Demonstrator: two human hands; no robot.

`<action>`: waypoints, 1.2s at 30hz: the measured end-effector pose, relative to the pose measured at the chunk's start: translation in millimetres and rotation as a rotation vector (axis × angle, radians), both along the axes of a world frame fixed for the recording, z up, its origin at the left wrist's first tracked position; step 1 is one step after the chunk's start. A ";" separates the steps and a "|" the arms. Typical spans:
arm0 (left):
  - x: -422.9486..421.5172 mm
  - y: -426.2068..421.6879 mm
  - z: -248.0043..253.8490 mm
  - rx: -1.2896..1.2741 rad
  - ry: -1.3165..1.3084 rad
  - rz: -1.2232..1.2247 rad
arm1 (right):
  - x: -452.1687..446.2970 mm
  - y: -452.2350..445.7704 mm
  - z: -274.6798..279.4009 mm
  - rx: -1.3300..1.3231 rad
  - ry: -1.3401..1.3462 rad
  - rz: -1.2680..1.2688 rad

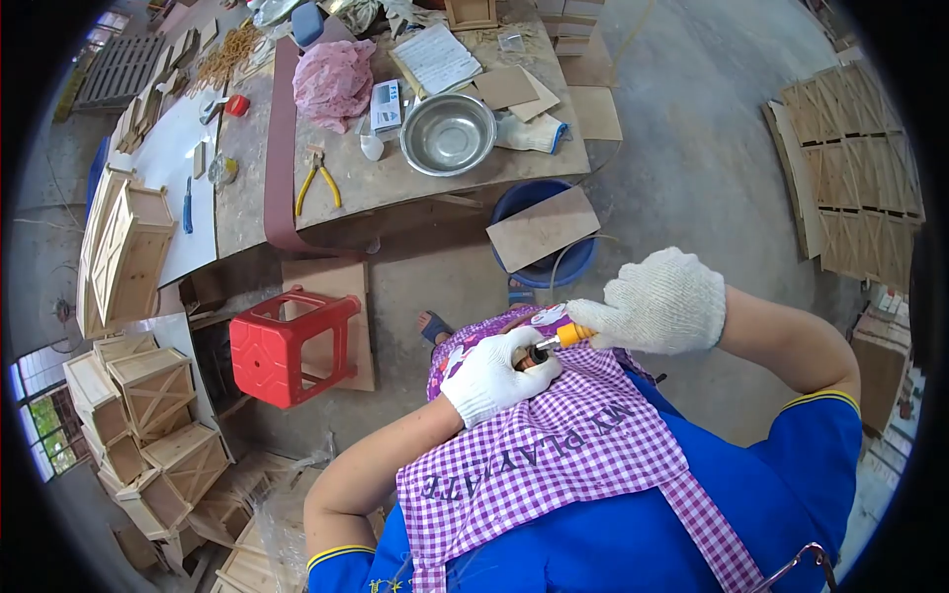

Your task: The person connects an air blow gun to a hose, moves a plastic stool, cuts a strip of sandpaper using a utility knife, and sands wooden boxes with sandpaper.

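At eight o'clock we see wooden crates (163, 435), the rear ones partly covered by those in front. At ten, yellow-handled pliers (329, 186) lie on the workbench (247, 212), whose far end is cut off. At eleven we find a small box (386, 106) with blue print too small for us to read surely; toward twelve, a paper sheet (437, 59) bears lines of writing that we cannot make out. At six, just below centre, our gloved left hand (499, 381) pinches a small dark cylindrical part (535, 356) between thumb and forefinger, hiding much of it; how its other fingers lie, we cannot tell. Toward five, dark lettering on our checked apron (554, 415) reads, upside down, "MY PLAY" and "ATE", the letter between lost in a fold. Toward four, the metal shank of a yellow-handled tool (575, 334) meets the part, its tip hidden from us. At three, our gloved right hand (657, 301) curls its fingers together around the handle, whose upper end vanishes inside the fist. Between two and three, we see stacked wooden frames (855, 148), reaching the dark rim.
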State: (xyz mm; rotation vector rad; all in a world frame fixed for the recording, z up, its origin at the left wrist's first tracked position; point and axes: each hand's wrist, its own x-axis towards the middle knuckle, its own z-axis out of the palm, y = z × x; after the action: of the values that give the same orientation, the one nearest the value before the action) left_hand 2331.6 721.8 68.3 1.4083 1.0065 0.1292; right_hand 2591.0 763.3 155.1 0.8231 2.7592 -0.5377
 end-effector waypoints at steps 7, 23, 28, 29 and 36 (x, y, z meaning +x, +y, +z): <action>-3.4 -1.2 2.6 -0.029 -0.046 -0.024 | -7.9 9.6 13.8 -0.124 -0.116 0.133; -6.7 2.3 5.2 0.007 -0.071 -0.199 | -33.7 7.2 21.8 -0.313 -0.163 0.134; -7.7 -5.2 2.6 -0.002 -0.058 -0.178 | -36.0 10.3 14.2 -0.381 -0.158 0.101; -8.2 -6.3 3.0 0.000 -0.055 -0.180 | -37.7 12.3 13.9 -0.419 -0.167 0.098; -0.4 -9.0 1.7 0.006 0.055 -0.213 | -43.3 26.5 4.6 -0.589 -0.320 0.077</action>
State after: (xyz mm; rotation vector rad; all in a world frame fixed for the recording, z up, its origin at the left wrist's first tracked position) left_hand 2331.2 712.8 70.0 1.5217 0.8950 -0.0635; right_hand 2547.7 789.7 159.7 0.5900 2.1530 -1.0308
